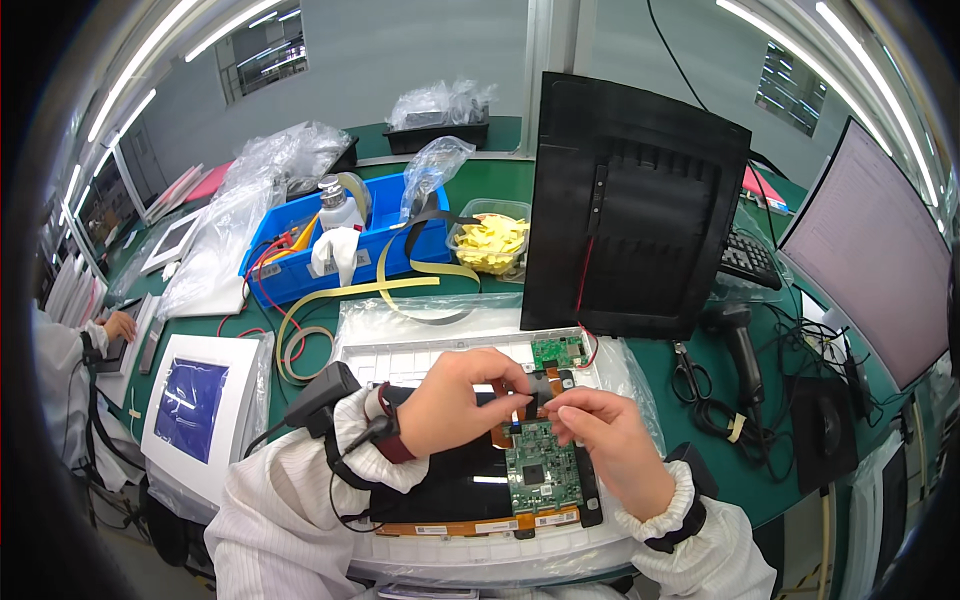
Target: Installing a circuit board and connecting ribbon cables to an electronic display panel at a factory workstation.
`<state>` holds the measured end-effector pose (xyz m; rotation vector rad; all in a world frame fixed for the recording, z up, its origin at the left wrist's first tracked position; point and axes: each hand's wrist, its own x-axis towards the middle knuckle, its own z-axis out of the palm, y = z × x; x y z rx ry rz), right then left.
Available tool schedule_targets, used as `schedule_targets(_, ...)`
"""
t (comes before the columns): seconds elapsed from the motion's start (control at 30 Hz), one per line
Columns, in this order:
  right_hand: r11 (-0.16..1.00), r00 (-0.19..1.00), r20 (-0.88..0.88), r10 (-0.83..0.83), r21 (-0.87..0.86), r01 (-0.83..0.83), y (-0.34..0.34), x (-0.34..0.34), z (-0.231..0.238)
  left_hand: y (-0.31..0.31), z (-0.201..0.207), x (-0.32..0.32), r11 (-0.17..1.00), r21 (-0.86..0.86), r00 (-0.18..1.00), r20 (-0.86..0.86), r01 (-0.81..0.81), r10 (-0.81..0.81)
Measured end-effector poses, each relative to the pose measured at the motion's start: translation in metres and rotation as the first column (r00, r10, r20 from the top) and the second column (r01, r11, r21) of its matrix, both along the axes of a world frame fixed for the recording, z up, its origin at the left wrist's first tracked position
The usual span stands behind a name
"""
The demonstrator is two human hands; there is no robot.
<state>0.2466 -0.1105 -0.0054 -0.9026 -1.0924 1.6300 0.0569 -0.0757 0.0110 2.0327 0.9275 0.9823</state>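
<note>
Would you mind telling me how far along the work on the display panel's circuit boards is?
Done: the display panel lies face down in its white tray, with the large green board seated on its back. In hand: the left hand and right hand pinch the dark flat cable between that board and the small green board. Left: whether the cable is seated cannot be told; the black back cover stands apart.

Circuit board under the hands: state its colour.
Green, with small dark chips; the circuit board shows best in the head view, just below the right hand.
</note>
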Motion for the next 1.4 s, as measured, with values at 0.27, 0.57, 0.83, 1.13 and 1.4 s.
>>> schedule_targets(0.27, 0.916, 0.652, 0.754, -0.081, 0.315, -0.249, 0.030, -0.016, -0.026, -0.007, -0.019, -0.025, 0.977, -0.213, 0.985, 0.162, -0.027, 0.062)
schedule_targets(0.57, 0.925, 0.250, 0.941, -0.228, 0.290, -0.245, 0.032, -0.041, -0.024, -0.011, -0.028, -0.025, 0.977, -0.064, 0.980, -0.011, -0.201, 0.201)
schedule_targets(0.83, 0.985, 0.422, 0.901, -0.104, 0.151, -0.080, 0.041, -0.036, -0.038, -0.004, -0.046, -0.027, 0.975, -0.153, 0.981, 0.087, -0.159, 0.173)
schedule_targets(1.13, 0.962, 0.556, 0.828, -0.068, 0.202, -0.184, 0.037, -0.035, -0.029, -0.007, -0.052, -0.023, 0.956, -0.207, 0.974, 0.045, -0.208, 0.222)
schedule_targets(1.4, 0.944, 0.571, 0.821, 0.013, 0.178, -0.277, 0.044, -0.033, -0.028, -0.005, -0.053, -0.018, 0.958, -0.139, 0.968, -0.019, -0.251, 0.251)
